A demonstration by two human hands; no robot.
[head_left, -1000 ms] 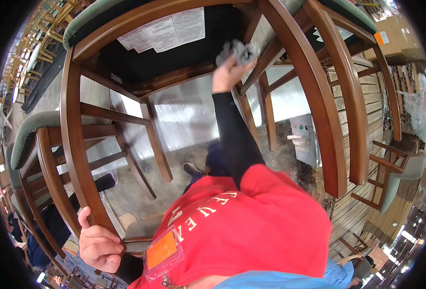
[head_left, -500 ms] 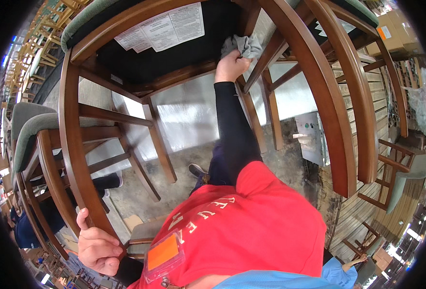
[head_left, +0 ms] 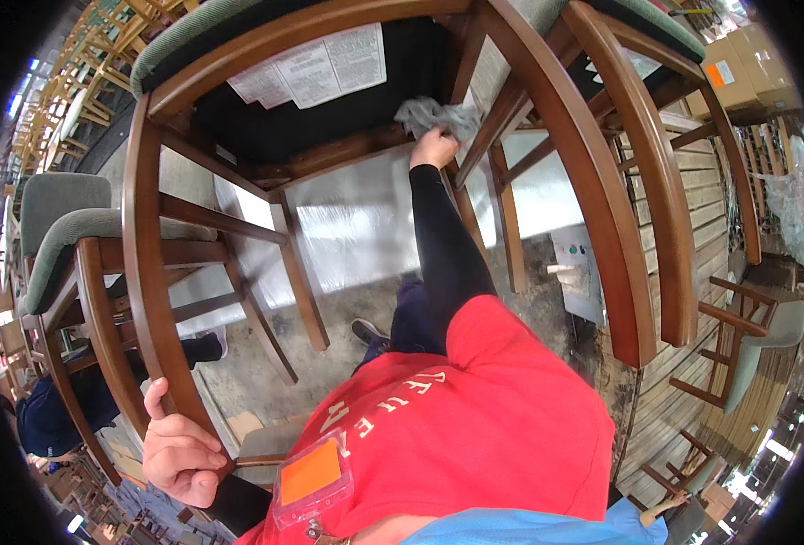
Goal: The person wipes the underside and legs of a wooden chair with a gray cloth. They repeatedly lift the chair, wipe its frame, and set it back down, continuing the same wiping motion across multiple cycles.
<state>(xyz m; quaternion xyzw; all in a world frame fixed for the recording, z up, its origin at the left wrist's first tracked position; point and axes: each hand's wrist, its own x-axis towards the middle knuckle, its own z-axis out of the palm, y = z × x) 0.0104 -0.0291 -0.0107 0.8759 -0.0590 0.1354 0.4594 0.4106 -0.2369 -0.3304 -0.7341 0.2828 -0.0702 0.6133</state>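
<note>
A dark brown wooden chair with a grey-green seat is tipped so that its black underside and a white printed sheet face me. My right hand is closed on a crumpled grey cloth, against the inner corner of the seat frame, at the far right of the underside. My left hand is at lower left, wrapped round the end of the chair's left leg, one finger stretched up along it. The leg hides part of that grip.
More chairs stand close by, one at left and one at right. A grey control box with buttons is beyond the right legs. Cardboard boxes are stacked at far right. Another person in dark clothes is low at left.
My right hand has shifted slightly down with the cloth, which now spreads out further to the left. My left hand keeps its place on the leg. The whole view has shifted a little.
</note>
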